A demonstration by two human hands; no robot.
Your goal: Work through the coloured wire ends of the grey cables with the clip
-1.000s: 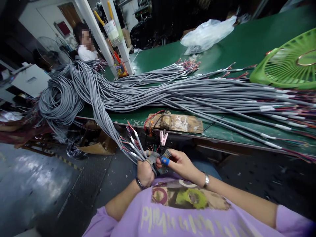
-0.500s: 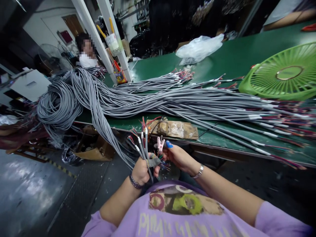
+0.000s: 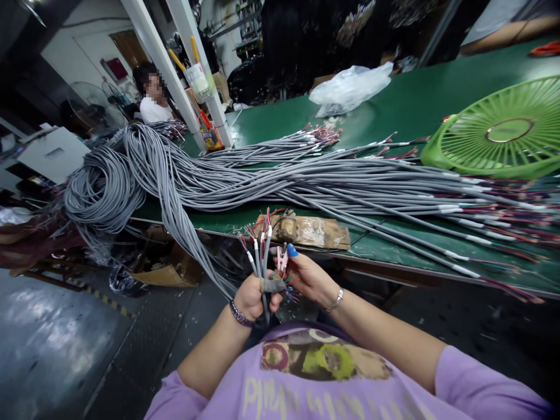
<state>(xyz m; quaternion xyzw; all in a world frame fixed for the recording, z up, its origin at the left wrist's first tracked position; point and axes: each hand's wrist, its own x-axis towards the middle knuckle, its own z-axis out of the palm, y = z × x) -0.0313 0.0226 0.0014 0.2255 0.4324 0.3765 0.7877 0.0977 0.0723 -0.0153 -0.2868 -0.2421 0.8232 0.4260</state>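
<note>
My left hand (image 3: 252, 296) is closed round a bunch of grey cables (image 3: 259, 256) whose stripped ends with coloured wires point upward. A grey tape wrap covers its thumb. My right hand (image 3: 308, 276) is right beside it, fingers pinched at the coloured wire tips, with a blue cap on one fingertip. A pink clip (image 3: 280, 256) stands between the two hands, just below the bench edge. The held cables trail left and up into the large grey cable pile (image 3: 184, 175) on the green bench (image 3: 394, 105).
A brown taped block (image 3: 312, 231) with red wires lies at the bench edge. A green fan grille (image 3: 503, 140) sits at the right, a white plastic bag (image 3: 350, 87) at the back. A person in white (image 3: 153, 102) sits far left behind white posts. Cardboard (image 3: 166, 271) lies under the bench.
Both hands rose toward the bench edge. The cable ends in my left hand turned from leaning left to upright. My right hand shifted from the left thumb up to the wire tips.
</note>
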